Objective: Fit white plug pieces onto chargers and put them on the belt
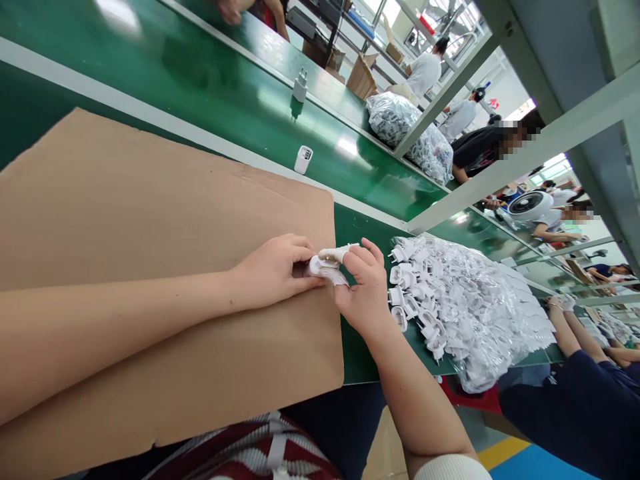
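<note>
Over the right part of the cardboard sheet [200, 200], my left hand [275, 270] is closed around a small white charger plug [315, 266], which fingers partly cover. Thumb and forefinger of my right hand [363, 283] wear whitish finger covers and pinch the same charger plug from the right. Just right of that hand lies a pile of white plug housings [415, 293], several with their pins showing. Clear plastic bagging [490, 307] covers much of the pile.
On the green conveyor beyond the cardboard, one charger [300, 87] stands with pins up and another [303, 160] lies nearer. A filled plastic bag [410, 133] rests at the far side. A metal post [450, 93] rises past the pile. Co-workers sit across and at right.
</note>
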The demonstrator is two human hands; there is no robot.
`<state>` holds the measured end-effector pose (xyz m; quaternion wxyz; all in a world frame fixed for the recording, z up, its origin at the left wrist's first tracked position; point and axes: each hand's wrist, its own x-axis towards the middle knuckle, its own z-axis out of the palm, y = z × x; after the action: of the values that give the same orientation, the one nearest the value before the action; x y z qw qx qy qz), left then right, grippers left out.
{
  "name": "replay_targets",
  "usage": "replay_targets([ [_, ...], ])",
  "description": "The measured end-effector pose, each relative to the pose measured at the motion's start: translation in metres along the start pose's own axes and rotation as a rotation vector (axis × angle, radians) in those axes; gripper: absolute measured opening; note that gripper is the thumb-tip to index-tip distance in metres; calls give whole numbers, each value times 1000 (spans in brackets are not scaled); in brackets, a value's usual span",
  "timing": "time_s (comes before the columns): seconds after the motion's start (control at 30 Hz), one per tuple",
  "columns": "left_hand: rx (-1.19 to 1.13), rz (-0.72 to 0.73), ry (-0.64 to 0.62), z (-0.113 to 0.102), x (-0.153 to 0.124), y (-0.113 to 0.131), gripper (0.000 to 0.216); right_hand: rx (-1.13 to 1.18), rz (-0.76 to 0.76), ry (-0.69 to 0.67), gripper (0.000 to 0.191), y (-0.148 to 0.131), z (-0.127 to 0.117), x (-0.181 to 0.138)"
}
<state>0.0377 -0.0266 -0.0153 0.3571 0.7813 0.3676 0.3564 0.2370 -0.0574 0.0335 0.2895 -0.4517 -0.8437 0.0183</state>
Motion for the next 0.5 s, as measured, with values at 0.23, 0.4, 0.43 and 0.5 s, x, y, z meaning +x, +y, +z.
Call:
replay_targets([
  [0.23, 21, -6, 20, 4, -1, -1, 40, 11, 78, -90, 31, -4, -6, 5],
  [0.4, 6, -2, 17, 2, 0, 1, 41, 27, 42, -120, 30, -5, -12, 10],
  [0.43, 2, -2, 11, 2, 0, 1, 42, 42, 44, -140, 29, -5, -13, 11],
  [0.5, -4, -13, 6, 2, 1, 1, 42, 47, 51, -151, 28, -4, -12, 13],
])
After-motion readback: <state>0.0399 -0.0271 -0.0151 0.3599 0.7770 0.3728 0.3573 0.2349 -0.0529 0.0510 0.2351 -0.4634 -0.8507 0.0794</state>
